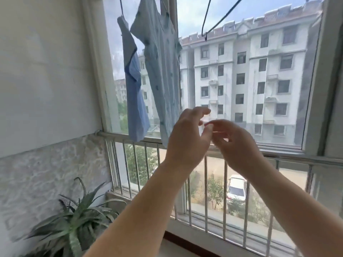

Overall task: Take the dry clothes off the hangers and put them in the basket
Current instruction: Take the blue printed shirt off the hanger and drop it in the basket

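Two garments hung on hangers before the window: blue shirt [136, 101] left, pale patterned shirt [161, 71] beside it, overlapping. Third hanger [219, 19] bare.

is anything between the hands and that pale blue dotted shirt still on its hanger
Nothing visible. The left hand and right hand are raised just right of the pale blue dotted shirt, with only open air between. The basket is out of view.

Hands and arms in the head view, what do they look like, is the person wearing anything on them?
Two bare forearms rise from the bottom edge, ending in the left hand and right hand. No sleeve shows as far down as the picture reaches. I see no gloves, watch, bracelet or ring on the sides that face the camera. The fingertips are blurred, so the nails cannot be judged.
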